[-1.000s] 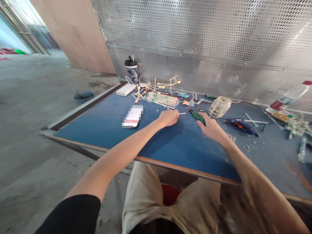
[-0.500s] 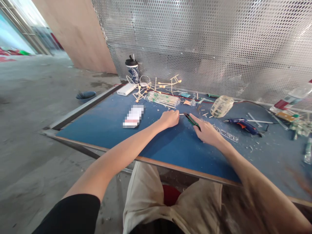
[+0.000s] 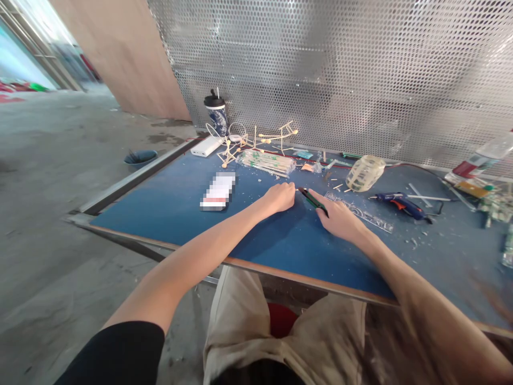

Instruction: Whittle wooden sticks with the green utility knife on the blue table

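My left hand [image 3: 282,197] is closed in a pinch over the blue table [image 3: 160,206]. A short end of a thin pale stick [image 3: 297,190] shows past its fingertips, and the rest is hidden in the hand. Closed around a green and black utility knife [image 3: 315,202] is my right hand [image 3: 339,216]. The knife's tip points left, right by the stick's end; I cannot tell whether they touch. Behind the hands lies a clear plastic bag of pale sticks [image 3: 266,162].
A phone [image 3: 219,191] lies to the left. Farther back are a lidded cup [image 3: 217,115], a white power bank [image 3: 206,146] and stick models [image 3: 256,141]. On the right are a glue gun [image 3: 403,206], a see-through ribbed container [image 3: 365,174] and a bottle [image 3: 479,160].
The knife and right hand have shifted slightly left, closer to my left hand. Less of the stick shows between them now.
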`<action>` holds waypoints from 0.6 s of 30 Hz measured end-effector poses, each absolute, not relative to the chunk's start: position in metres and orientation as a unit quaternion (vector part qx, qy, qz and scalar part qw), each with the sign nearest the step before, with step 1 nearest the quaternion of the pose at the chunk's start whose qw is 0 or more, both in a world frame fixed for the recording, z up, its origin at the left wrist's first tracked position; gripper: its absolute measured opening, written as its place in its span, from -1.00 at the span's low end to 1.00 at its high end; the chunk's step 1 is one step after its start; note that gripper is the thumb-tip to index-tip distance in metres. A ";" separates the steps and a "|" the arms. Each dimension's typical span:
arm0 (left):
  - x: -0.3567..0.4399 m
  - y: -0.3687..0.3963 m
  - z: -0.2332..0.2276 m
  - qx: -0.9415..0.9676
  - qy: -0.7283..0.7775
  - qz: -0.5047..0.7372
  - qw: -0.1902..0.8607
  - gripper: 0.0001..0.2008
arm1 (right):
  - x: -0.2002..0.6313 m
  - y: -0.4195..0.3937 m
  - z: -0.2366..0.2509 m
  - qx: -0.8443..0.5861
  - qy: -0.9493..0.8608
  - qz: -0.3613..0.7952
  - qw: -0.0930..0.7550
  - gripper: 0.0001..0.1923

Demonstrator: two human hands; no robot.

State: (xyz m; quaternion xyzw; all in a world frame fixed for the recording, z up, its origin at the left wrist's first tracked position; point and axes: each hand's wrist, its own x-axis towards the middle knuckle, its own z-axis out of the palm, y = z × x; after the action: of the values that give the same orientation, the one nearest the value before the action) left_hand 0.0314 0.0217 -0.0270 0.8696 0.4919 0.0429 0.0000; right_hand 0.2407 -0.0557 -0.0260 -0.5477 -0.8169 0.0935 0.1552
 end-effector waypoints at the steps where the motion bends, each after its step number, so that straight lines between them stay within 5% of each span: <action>1: 0.032 0.022 -0.027 0.870 0.492 0.041 -0.001 -0.65 | 0.240 -0.056 -0.026 -0.548 -0.817 0.093 0.154 -0.33; 18: 0.033 0.022 -0.026 0.865 0.500 0.029 -0.009 -0.66 | 0.237 -0.057 -0.027 -0.564 -0.813 0.078 0.122 -0.34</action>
State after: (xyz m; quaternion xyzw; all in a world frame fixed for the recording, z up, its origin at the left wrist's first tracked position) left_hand 0.0326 0.0217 -0.0261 0.8653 0.5003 0.0293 -0.0086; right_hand 0.2375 -0.0573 -0.0266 -0.5640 -0.8130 0.0778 0.1216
